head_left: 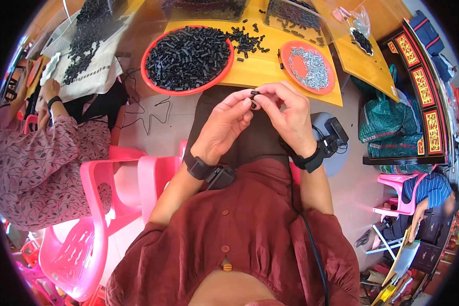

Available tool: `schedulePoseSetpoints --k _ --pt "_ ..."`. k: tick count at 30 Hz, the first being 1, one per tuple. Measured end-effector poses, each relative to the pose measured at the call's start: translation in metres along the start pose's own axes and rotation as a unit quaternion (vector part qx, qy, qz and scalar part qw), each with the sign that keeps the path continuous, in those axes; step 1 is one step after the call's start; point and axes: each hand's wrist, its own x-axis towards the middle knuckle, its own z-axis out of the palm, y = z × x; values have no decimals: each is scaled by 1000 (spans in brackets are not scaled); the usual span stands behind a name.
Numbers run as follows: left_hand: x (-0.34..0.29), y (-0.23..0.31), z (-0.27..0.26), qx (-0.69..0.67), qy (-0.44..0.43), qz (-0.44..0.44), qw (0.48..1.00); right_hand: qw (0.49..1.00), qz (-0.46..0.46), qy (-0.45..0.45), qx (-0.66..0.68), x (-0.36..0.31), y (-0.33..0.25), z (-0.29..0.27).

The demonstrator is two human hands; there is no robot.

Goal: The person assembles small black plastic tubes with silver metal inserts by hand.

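Over my lap, just short of the yellow table's edge, my two hands meet at the fingertips. My left hand (pixel 228 122) pinches a small black plastic piece (pixel 253 105) between thumb and fingers. My right hand (pixel 287 115) is closed at the same spot, its thumb and fingertips on the black piece; whether it also grips a metal part is hidden. Beyond my left hand stands a red round tray (pixel 228 71) heaped with short black tubular pieces (pixel 188 57). Past my right hand lies a smaller red plate (pixel 297 65) with many silver screw-like metal pieces (pixel 317 71).
Loose black pieces (pixel 247 41) are scattered on the yellow table (pixel 260 71). Clear bins of black pieces (pixel 293 20) stand at the back. A pink chair (pixel 94 224) and a person in a patterned top (pixel 46 163) are at left. Green sacks (pixel 390 120) sit at right.
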Motion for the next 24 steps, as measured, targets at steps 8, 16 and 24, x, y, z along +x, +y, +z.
schedulePoseSetpoints --k 8,16,24 --pt "-5 3 6 -17 -8 61 998 981 77 86 154 -25 -6 16" --pt "-7 1 10 0 -4 103 995 989 10 135 64 -26 -10 21" --pt "-8 3 15 58 15 151 987 991 -13 135 -3 -26 -17 21"
